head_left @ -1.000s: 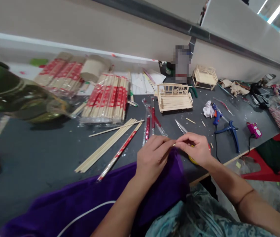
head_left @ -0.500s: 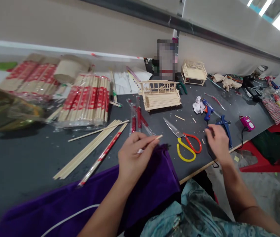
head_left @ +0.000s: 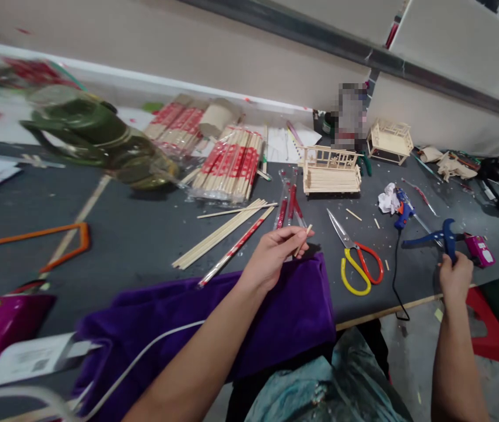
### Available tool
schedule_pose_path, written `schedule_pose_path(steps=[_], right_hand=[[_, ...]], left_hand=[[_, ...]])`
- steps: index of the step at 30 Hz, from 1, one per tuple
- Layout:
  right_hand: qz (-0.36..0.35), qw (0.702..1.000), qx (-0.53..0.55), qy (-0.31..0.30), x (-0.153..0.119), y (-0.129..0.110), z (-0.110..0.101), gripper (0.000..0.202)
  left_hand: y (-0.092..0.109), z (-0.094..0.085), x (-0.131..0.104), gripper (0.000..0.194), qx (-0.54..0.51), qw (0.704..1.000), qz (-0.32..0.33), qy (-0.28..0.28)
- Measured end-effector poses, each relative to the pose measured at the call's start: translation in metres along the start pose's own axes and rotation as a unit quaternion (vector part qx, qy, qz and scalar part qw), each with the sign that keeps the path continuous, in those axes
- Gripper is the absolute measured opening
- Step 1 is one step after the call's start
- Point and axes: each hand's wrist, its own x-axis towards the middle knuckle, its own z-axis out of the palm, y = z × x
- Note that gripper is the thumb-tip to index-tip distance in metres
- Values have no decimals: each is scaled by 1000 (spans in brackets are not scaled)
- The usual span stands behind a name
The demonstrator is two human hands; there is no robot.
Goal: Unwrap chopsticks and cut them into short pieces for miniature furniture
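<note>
My left hand (head_left: 278, 255) is closed in a pinch on a short wooden stick (head_left: 304, 240), above the folded purple cloth (head_left: 276, 316). At the table's right edge, my right hand (head_left: 457, 275) grips one handle of a blue hand cutter (head_left: 449, 239); the other handle points left. Between the hands lie scissors (head_left: 355, 258) with one red and one yellow handle. A blue glue gun (head_left: 404, 217) with a black cord rests behind them. Loose wooden sticks (head_left: 221, 234) and a red-wrapped stick (head_left: 236, 249) lie left of my left hand.
Two small stick-built benches, a near one (head_left: 332, 176) and a far one (head_left: 390, 140), stand at the back. Bagged chopstick packs (head_left: 229, 167) and a green jug (head_left: 78, 126) are at the left. An orange frame (head_left: 30, 237) and magenta power sockets (head_left: 7, 328) lie near the left edge.
My right hand has moved to the right and taken hold of the blue cutter's handle. My left hand still pinches the stick, now tilted more upright. The view has swung left.
</note>
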Motion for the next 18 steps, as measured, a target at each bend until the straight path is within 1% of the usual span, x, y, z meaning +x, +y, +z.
schedule_pose_path(steps=[1, 2, 3, 5, 7, 10, 12, 14, 16, 18], right_hand=[[1, 999, 37, 21, 0, -2, -6, 53], [3, 996, 84, 30, -2, -7, -13, 55], [2, 989, 145, 17, -5, -15, -20, 56], [-12, 960, 278, -43, -15, -40, -34, 56], [-65, 934, 339, -92, -29, -73, -43, 47], [-164, 905, 353, -174, -51, -124, -45, 32], [-251, 884, 339, -204, -61, -152, -41, 28], [-325, 858, 333, -216, -68, -173, -34, 29], [-365, 846, 318, -225, -71, -189, -27, 32], [-370, 850, 304, -221, -75, -202, -21, 34]], left_hand=[[0, 0, 0, 36, -6, 1000, -7, -8], [0, 0, -1, 36, -12, 1000, -13, -16], [0, 0, -1, 35, -17, 999, -17, -24], [0, 1, -2, 33, -27, 999, -22, -38], [0, 1, -3, 31, -43, 998, -28, -49], [3, 2, -4, 30, -70, 995, -41, -63], [5, 1, -6, 31, -85, 993, -43, -73], [7, 1, -8, 30, -95, 991, -38, -90], [8, 2, -9, 30, -100, 988, -34, -116], [7, 6, -11, 31, -116, 985, -20, -124]])
